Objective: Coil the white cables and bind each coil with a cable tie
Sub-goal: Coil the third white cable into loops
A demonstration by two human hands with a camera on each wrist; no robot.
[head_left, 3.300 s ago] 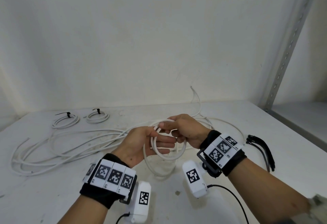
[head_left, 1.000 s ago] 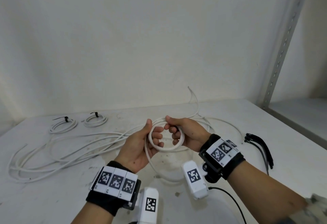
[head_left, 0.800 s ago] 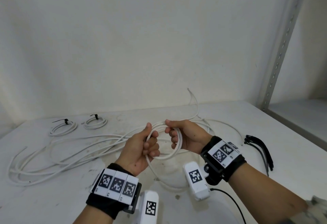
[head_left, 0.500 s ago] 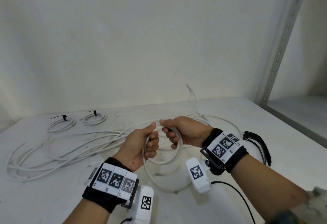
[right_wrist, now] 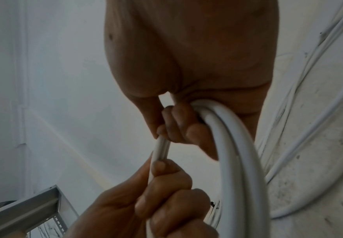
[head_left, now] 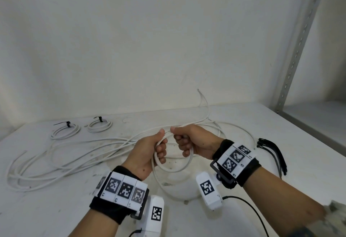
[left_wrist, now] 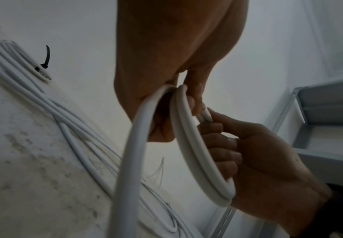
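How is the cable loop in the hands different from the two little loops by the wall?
The coil in the hands is held up off the table by the left hand and right hand; the two small coils lie flat. The held coil has no tie; each small coil wears a black cable tie. All are white cable.
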